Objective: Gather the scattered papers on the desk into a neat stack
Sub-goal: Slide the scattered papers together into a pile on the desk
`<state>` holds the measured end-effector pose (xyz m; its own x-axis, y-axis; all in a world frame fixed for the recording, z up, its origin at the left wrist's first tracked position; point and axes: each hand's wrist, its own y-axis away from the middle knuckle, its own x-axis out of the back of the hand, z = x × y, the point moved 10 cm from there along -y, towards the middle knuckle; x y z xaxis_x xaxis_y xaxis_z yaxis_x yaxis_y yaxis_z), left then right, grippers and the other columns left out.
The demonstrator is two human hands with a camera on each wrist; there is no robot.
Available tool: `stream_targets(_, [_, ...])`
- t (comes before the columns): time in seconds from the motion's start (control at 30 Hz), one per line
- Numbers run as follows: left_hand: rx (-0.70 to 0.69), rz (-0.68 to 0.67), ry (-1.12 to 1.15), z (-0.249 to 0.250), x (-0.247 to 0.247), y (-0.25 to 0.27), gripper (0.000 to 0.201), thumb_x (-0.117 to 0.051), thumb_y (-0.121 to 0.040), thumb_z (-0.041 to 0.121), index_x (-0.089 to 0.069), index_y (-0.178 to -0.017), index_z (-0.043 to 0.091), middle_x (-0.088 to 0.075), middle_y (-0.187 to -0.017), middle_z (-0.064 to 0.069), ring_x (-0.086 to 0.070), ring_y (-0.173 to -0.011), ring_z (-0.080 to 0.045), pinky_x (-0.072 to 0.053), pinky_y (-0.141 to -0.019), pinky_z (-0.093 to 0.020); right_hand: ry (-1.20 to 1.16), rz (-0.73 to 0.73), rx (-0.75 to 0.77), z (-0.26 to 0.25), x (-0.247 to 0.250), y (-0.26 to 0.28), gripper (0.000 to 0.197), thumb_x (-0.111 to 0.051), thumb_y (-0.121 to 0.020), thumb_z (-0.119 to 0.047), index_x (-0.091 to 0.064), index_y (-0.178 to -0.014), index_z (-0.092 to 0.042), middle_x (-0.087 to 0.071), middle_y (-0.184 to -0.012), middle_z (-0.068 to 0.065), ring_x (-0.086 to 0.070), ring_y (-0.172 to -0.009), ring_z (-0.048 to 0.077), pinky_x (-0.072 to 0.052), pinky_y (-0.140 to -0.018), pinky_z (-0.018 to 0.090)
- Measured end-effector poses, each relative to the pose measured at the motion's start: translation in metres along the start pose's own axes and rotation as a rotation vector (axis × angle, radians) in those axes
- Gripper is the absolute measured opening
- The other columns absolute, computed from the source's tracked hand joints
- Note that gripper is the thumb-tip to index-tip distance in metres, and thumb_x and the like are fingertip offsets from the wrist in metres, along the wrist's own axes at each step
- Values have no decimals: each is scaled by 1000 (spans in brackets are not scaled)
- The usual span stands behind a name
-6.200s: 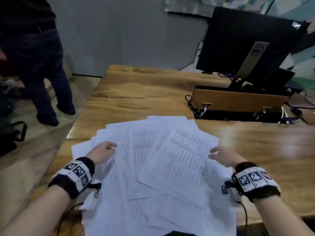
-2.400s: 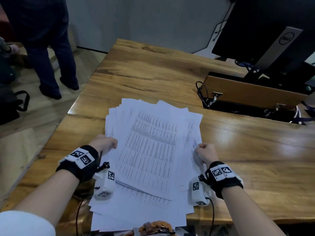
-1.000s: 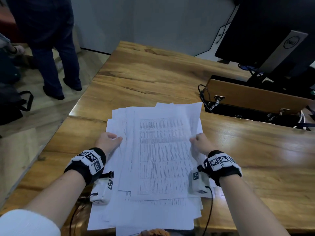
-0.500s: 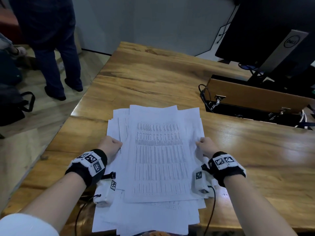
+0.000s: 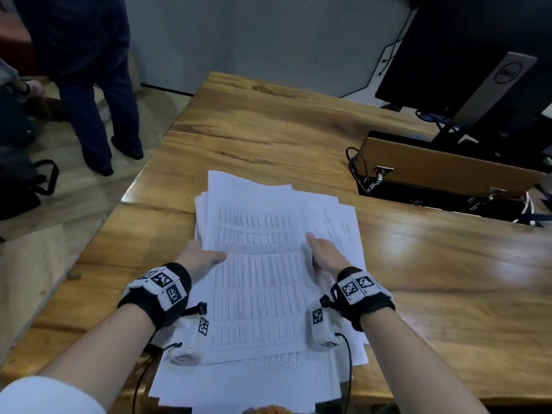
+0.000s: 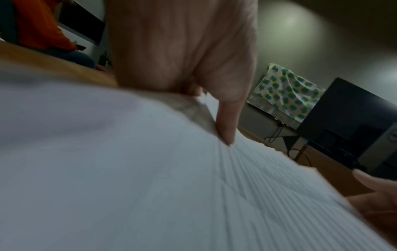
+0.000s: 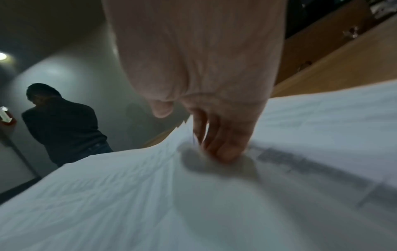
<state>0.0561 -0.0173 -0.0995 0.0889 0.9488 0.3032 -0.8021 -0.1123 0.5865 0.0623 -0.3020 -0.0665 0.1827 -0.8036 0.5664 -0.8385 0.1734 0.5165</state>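
Observation:
The printed papers lie in a loose, skewed pile at the near middle of the wooden desk. My left hand holds the pile's left edge. Its thumb presses on the top sheet and its fingers are hidden beneath. My right hand holds the right edge of the upper sheets, with the thumb above and the fingers tucked in against the sheets. Lower sheets stick out to the right of that hand. Both wrist views are blurred and filled with white paper.
A black monitor on a stand is at the far right, behind an open cable tray with a raised wooden flap. A person in dark trousers stands on the floor left of the desk, near a black bag.
My right hand has moved left, in over the pile, taking the upper sheets with it. The pile now sits skewed, with lower sheets showing on the right. My left hand has stayed at the left edge.

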Motion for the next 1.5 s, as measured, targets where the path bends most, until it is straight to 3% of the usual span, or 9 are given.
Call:
stream_targets(0.17, [32, 210, -38, -22, 32, -12, 43, -59, -41, 41, -56, -68, 7, -58, -115, -26, -61, -96, -38, -57, -77, -46, 224, 331, -179, 57, 68, 2, 42, -46, -90, -26, -50, -123, -1, -38, -134, 18, -34, -125, 34, -33, -102, 45])
stream_targets(0.4, [43, 96, 42, 4, -11, 1, 70, -67, -74, 33, -43, -127, -5, -26, -137, -14, -43, -122, -37, -42, -102, -41, 266, 253, -85, 38, 28, -1, 35, -42, -93, -15, -45, -121, 5, -45, -126, 23, -48, -112, 37, -41, -90, 40])
stream_targets(0.57, [24, 83, 244, -11, -1, -23, 60, -70, -66, 32, -60, -118, 2, -56, -129, -15, -61, -107, -36, -48, -98, -50, 10, 335, -86, 50, 45, 0, 13, -44, -88, -2, -54, -81, 1, -62, -93, 25, -57, -83, 32, -48, -74, 35])
stream_targets(0.7, [15, 75, 278, -7, -3, -19, 61, -68, -70, 33, -54, -120, 1, -57, -126, -15, -61, -106, -34, -49, -96, -49, -78, 324, -118, 61, 38, -5, 28, -53, -88, -6, -44, -61, -6, -49, -65, 10, -47, -60, 22, -40, -55, 27])
stream_targets(0.93, [10, -14, 294, 3, -3, -15, 33, -57, -90, 17, -54, -119, 1, -62, -116, -17, -59, -106, -34, -47, -95, -43, -396, 263, -133, 59, 32, -1, 11, -60, -87, -16, -55, -94, -8, -60, -87, 9, -57, -85, 27, -46, -65, 30])
stream_targets(1.03, [15, 106, 243, -10, 15, -18, 39, -57, -89, 20, -49, -119, -2, -57, -121, -17, -56, -109, -36, -45, -98, -45, -185, 428, -201, 78, 76, 1, 39, -55, -86, -24, -54, -120, -5, -57, -117, 12, -54, -112, 34, -47, -92, 39])
stream_targets(1.27, [33, -6, -7, 0, -15, -24, 46, -58, -83, 28, -47, -119, 0, -50, -120, -11, -50, -102, -25, -46, -85, -37, 153, 325, -238, 74, 61, -6, 35, -42, -92, -4, -54, -124, -4, -33, -139, 19, -38, -126, 37, -35, -106, 41])
stream_targets(1.37, [19, -34, -24, -5, -20, -40, 60, -65, -64, 30, -51, -119, 8, -49, -132, -13, -56, -110, -33, -49, -97, -47, 116, 278, -137, 59, 49, -10, 39, -40, -90, 2, -56, -125, -3, -43, -137, 18, -44, -126, 35, -37, -108, 39])
stream_targets(1.5, [65, -40, 190, -2, -21, -24, 72, -69, -71, 13, -33, -131, 29, -46, -132, -12, -60, -108, -33, -55, -84, -42, -4, 395, -140, 73, 68, -12, 33, -45, -89, -8, -61, -117, 1, -61, -119, 19, -56, -112, 35, -47, -96, 41])
